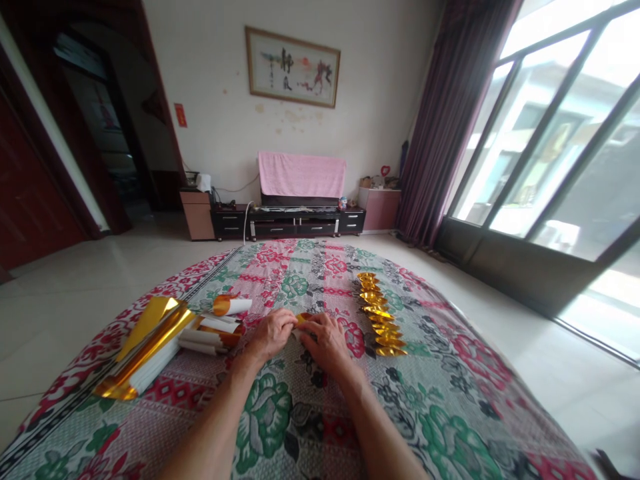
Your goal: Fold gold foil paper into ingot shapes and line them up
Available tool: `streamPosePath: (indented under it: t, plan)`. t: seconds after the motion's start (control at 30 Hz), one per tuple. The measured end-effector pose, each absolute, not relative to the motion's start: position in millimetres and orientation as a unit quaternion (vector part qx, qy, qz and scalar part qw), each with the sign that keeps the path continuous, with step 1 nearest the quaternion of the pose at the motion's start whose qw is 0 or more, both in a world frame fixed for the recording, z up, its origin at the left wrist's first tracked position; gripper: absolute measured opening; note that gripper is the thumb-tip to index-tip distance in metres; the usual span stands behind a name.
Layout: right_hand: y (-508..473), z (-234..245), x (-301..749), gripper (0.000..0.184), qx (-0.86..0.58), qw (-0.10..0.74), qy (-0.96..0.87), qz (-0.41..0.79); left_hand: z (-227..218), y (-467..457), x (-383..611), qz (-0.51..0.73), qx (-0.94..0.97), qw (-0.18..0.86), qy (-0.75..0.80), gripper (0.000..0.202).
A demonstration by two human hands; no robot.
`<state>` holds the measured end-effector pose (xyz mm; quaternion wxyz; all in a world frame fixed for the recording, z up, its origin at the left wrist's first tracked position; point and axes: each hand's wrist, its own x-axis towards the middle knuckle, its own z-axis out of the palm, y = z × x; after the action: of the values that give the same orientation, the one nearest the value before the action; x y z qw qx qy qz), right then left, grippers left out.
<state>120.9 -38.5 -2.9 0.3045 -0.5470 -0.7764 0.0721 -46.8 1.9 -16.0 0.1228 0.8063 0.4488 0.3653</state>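
Between my hands is a small piece of gold foil paper (303,319), mostly covered by my fingers. My left hand (274,332) pinches its left end with closed fingertips. My right hand (326,340) grips the other side, thumb underneath and fingers bent over it. Off to the right, several folded gold paper ingots (383,317) lie in a row running away from me. On the left are rolled sheets of gold foil paper with white backs (160,343) and smaller curled pieces of the same paper (213,330).
A flowered cloth (265,420) in red, green and grey covers the rounded surface under my hands. Beyond it stands a low black cabinet (300,223) with a pink towel (303,175) over something on top. A glazed door (545,153) and purple curtain (440,127) are at the right.
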Motion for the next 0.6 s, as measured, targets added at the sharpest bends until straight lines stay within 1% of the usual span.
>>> streamPosePath:
  t: [0.13,0.27,0.43,0.6]
  plan:
    - [-39,-3,119,0.016,-0.556,0.310,-0.769,0.067,-10,0,-48,0.370,0.800,0.145,0.449,0.026]
    - [-40,-2,117,0.014,-0.562,0.315,-0.762,0.066,-4,-4,-53,0.348,0.819,0.164,0.425,0.028]
    - [-40,-3,118,0.015,-0.559,0.320,-0.762,0.069,-5,-5,-52,0.342,0.822,0.162,0.426,0.022]
    - [-39,-6,120,0.023,-0.554,0.321,-0.766,0.063,-7,-4,-51,0.353,0.821,0.161,0.418,0.020]
